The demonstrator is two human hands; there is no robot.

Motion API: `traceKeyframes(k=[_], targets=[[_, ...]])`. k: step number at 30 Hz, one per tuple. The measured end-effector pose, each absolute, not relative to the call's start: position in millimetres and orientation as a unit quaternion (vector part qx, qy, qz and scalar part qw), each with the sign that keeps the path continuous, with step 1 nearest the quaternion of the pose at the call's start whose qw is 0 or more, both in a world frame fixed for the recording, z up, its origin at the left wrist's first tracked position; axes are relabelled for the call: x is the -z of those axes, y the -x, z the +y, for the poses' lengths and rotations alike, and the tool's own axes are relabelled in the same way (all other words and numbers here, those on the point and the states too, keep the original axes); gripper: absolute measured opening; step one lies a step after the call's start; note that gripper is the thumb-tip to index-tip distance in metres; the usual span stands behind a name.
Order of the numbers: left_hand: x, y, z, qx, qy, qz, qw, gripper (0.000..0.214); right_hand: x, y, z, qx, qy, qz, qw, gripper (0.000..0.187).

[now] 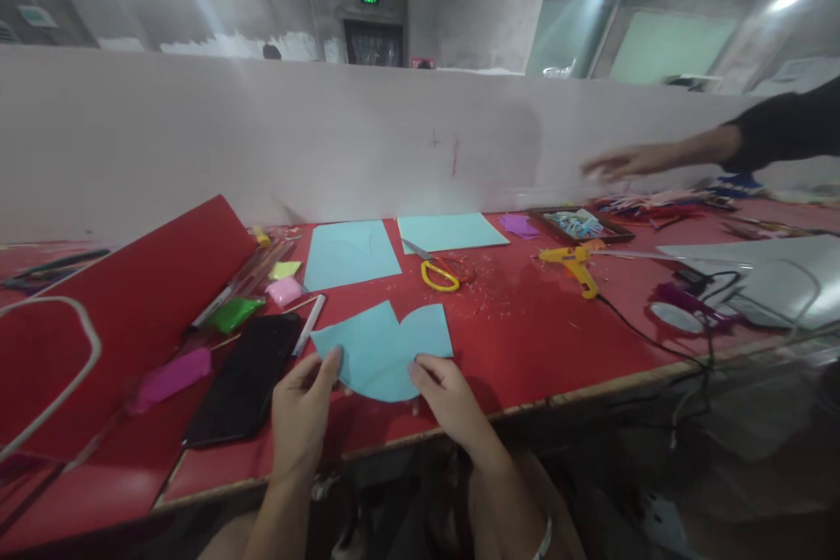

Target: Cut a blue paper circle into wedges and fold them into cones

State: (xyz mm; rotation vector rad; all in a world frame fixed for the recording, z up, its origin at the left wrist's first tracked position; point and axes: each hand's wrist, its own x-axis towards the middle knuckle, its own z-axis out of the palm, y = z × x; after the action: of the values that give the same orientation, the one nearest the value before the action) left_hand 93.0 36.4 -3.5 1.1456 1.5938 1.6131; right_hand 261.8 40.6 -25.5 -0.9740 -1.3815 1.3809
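Observation:
A light blue cut paper piece (384, 346) with a curved lower edge lies on the red table (525, 341). My left hand (303, 416) touches its lower left edge, fingers stretched and resting on it. My right hand (446, 394) pinches its lower right edge with curled fingers. Both hands sit near the table's front edge.
A black phone (246, 376), a pen (308, 324), yellow scissors (437, 269), two more blue sheets (347, 252), a yellow glue gun (577, 262) with its cable, and a large red sheet (131, 280) lie around. Another person's arm (689, 153) reaches in from the right.

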Motion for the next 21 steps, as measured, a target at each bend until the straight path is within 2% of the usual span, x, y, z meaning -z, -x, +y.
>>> traceKeyframes(k=[4, 7, 10, 14, 18, 21], targets=[[0.1, -95.8, 35.2, -0.566, -0.486, 0.582, 0.323, 0.029, 26.4, -260.7, 45.4, -0.528, 0.424, -0.492, 0.547, 0.035], [-1.0, -93.8, 35.4, -0.539, -0.510, 0.570, 0.353, 0.030, 28.5, -260.5, 47.5, -0.512, 0.433, -0.478, 0.568, 0.035], [0.2, -86.7, 37.1, -0.538, -0.511, 0.584, 0.329, 0.036, 29.8, -260.1, 47.3, -0.526, 0.431, -0.484, 0.550, 0.035], [5.5, -77.0, 40.4, -0.517, -0.562, 0.604, 0.229, 0.055, 29.1, -259.3, 45.0, -0.531, 0.448, -0.512, 0.505, 0.031], [9.8, -76.8, 41.1, -0.439, -0.664, 0.584, 0.158, 0.048, 26.1, -258.6, 41.6, -0.501, 0.425, -0.617, 0.433, 0.023], [8.0, -79.2, 40.0, -0.404, -0.689, 0.574, 0.181, 0.040, 24.8, -257.8, 39.5, -0.501, 0.410, -0.643, 0.410, 0.021]])
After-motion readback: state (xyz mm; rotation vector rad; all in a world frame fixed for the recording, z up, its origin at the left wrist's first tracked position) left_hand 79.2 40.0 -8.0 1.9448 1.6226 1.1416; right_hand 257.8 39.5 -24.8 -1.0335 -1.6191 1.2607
